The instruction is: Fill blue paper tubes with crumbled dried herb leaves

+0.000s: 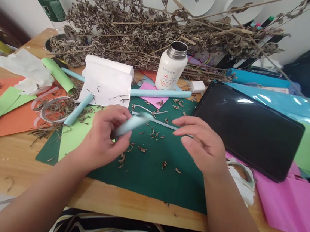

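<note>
My left hand (104,136) is closed around a short light-blue paper roll (133,124), held slanted above the green cutting mat (147,179); its upper end is smeared by motion. To the right, my right hand (204,144) hovers over the mat with its fingers apart and nothing visible between them. A thin pale strip (165,124) lies on the mat, one end passing behind the right fingertips. Just beyond the left hand are a curled white paper sheet (106,82), a long light-blue paper roll (162,93) and a shorter blue roll (79,109).
Dried plant stalks (120,29) heap along the wall. An uncapped white bottle (172,67) stands in front of them. At right, a black tablet-like slab (250,131) lies beside pink paper (293,208) and a tape roll (245,174). Orange paper (4,124) covers the left side.
</note>
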Motion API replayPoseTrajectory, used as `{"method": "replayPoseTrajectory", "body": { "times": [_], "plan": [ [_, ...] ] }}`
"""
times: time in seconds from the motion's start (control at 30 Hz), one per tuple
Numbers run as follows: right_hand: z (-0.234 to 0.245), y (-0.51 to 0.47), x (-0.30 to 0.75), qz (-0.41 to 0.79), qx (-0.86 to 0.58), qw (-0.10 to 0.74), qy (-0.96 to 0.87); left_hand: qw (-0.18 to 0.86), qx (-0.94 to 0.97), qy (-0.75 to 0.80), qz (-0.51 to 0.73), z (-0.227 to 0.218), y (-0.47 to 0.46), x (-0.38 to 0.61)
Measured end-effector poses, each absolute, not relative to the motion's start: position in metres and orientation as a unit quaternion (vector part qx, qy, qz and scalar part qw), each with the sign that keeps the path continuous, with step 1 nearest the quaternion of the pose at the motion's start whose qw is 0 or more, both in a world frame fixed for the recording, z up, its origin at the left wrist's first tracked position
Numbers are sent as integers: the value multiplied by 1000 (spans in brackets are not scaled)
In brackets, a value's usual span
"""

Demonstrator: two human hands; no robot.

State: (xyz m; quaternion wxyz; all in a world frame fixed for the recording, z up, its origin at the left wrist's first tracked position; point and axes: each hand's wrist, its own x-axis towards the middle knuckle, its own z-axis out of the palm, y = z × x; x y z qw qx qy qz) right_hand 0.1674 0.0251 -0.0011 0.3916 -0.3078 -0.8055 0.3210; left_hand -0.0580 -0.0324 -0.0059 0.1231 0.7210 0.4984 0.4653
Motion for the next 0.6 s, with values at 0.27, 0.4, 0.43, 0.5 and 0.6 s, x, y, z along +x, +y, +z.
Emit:
{"method": "replayPoseTrajectory", "body": {
  "times": [0.27, 0.4, 0.43, 0.5, 0.6],
  "plan": [
    [-8, 14, 137, 159, -287, 61, -943, 6, 724, 596, 347, 1, -29, -69],
    [-18, 6, 120, 118, -261, 26, -958, 0, 743, 584, 326, 10, -29, -68],
    [-20, 5, 119, 116, -255, 24, -960, 2, 744, 586, 321, 12, -29, -69],
    [-23, 5, 120, 116, -245, 25, -962, -4, 739, 599, 308, 15, -31, -73],
    [-24, 7, 120, 133, -245, 33, -960, -42, 733, 617, 283, 14, -38, -88]
  ]
}}
